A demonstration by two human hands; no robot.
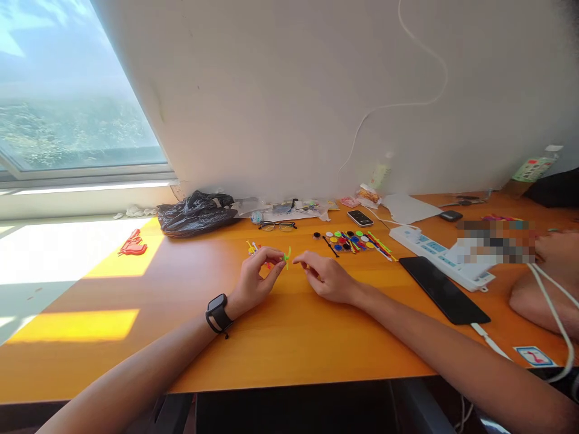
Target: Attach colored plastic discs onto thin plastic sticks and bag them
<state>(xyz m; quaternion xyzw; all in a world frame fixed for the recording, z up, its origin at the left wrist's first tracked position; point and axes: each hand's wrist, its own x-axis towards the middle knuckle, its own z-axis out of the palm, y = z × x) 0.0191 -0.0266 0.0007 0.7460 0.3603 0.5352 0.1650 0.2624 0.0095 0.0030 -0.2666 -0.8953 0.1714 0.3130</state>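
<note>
My left hand (256, 278), with a black smartwatch (218, 313) on its wrist, pinches a small green plastic piece (286, 257) just above the orange table (289, 343). More thin coloured sticks (253, 247) lie under and behind its fingers. My right hand (326, 276) rests on the table a little to the right, fingers curled loosely, fingertips close to the green piece; nothing shows in it. Behind the right hand lies a cluster of small coloured discs and sticks (353, 241).
A black phone (443, 289) and a white power strip (441, 256) lie to the right. Another person's arm (543, 301) rests at the right edge. Glasses (277, 226), a black plastic bag (196, 212), a small phone (360, 217) and papers sit along the wall. A red item (132, 244) lies left.
</note>
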